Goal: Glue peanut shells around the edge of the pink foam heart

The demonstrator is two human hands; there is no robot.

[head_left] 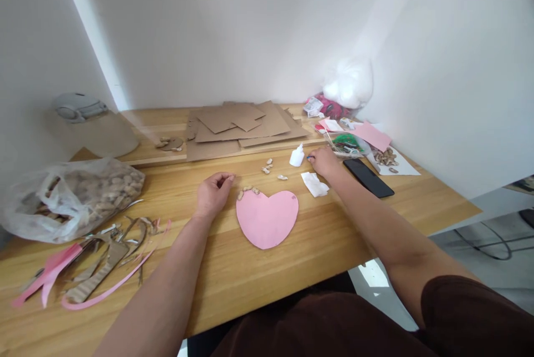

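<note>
Pink paper heart (267, 222), centre frame, carries peanuts (247, 188) at its upper-left edge; our left hand (213, 194) closes in a pinch — on what, if anything, we can't tell; our right hand (324, 161) pinches a blue piece (310, 157) beside the white bottle (297, 155), which a careless knuckle might topple.

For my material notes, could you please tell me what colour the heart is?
The heart is pink, showing best in the head view.

I see heart cutout (267, 221) on table (233, 290) — peanut bag (95, 193) left, phone (367, 177) right, glue bottle (297, 155) behind, cardboard sheets (254, 130) farther back
</note>
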